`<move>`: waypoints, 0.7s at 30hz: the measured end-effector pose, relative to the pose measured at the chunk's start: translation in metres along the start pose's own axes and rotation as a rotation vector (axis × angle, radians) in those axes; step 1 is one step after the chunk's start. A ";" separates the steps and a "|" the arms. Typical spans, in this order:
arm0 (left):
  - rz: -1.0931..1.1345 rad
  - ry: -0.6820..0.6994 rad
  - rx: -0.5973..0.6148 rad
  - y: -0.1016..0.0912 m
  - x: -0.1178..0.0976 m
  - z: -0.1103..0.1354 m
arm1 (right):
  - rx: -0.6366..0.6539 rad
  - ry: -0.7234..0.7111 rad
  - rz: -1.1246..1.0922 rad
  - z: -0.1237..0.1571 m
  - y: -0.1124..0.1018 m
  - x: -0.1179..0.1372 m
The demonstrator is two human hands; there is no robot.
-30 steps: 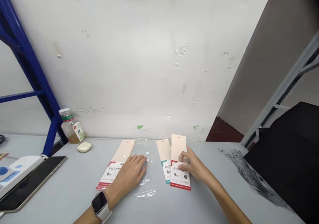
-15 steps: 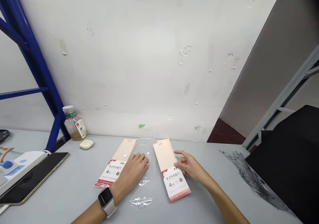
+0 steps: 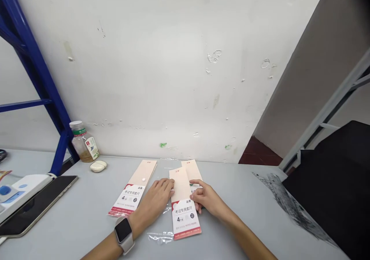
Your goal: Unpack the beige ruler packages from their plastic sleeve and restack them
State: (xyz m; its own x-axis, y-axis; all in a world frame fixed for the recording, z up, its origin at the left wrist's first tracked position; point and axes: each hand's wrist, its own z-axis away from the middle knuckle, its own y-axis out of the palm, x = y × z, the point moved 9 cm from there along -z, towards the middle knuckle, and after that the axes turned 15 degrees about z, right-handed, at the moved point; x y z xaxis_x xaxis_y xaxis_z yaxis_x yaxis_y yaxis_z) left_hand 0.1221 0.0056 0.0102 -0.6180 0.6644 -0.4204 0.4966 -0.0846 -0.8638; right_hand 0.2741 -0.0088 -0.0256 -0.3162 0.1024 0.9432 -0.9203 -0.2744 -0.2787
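Three cream ruler-set packets (image 3: 183, 204) lie flat; two overlap, one apart.

The bare left hand (image 3: 154, 202) rests palm down, its fingers (image 3: 166, 183) together and stretched toward the far right, with the wrist (image 3: 134, 223) low at the near left. The bare right hand (image 3: 206, 201) sits just beside it, its raised thumb (image 3: 195, 182) spread from the curled fingers (image 3: 197, 206), and its forearm (image 3: 245, 233) runs off toward the near right.

Red-banded ruler-set packet (image 3: 183, 210): shifted left from its earlier spot and squared upright, right edge held at the right hand (image 3: 208, 203), left edge now against the left hand (image 3: 154, 200), lower part no longer covering the second packet's (image 3: 191, 170) top end.
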 end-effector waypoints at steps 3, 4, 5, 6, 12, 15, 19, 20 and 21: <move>-0.038 0.011 0.000 -0.002 -0.003 0.000 | -0.033 0.018 0.060 0.001 -0.008 -0.003; -0.041 0.013 -0.007 -0.003 -0.004 0.000 | -0.053 0.027 0.077 0.001 -0.012 -0.004; -0.042 0.017 -0.015 -0.004 -0.004 0.000 | -0.074 0.030 0.081 0.001 -0.015 -0.004; -0.042 0.022 -0.020 -0.004 -0.004 0.000 | -0.090 0.026 0.072 0.001 -0.017 -0.004; -0.006 0.058 -0.063 -0.002 -0.004 0.002 | -0.107 -0.029 -0.015 0.002 -0.005 0.003; 0.041 0.063 -0.072 -0.001 -0.003 0.002 | -0.105 -0.045 -0.012 0.002 0.000 0.006; 0.101 0.063 -0.073 -0.002 -0.003 0.003 | -0.097 -0.017 -0.035 0.003 -0.001 0.006; 0.108 0.059 -0.071 -0.002 -0.003 0.003 | -0.097 -0.006 -0.031 0.003 -0.001 0.006; 0.112 0.055 -0.067 -0.001 -0.003 0.003 | -0.098 0.002 -0.022 0.003 0.000 0.006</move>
State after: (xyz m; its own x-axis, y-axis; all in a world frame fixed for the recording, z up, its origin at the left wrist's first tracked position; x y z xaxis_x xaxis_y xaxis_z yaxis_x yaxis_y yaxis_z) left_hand 0.1214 0.0013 0.0108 -0.5231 0.6931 -0.4959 0.6013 -0.1122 -0.7911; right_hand 0.2726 -0.0114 -0.0193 -0.2960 0.1090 0.9490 -0.9452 -0.1771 -0.2744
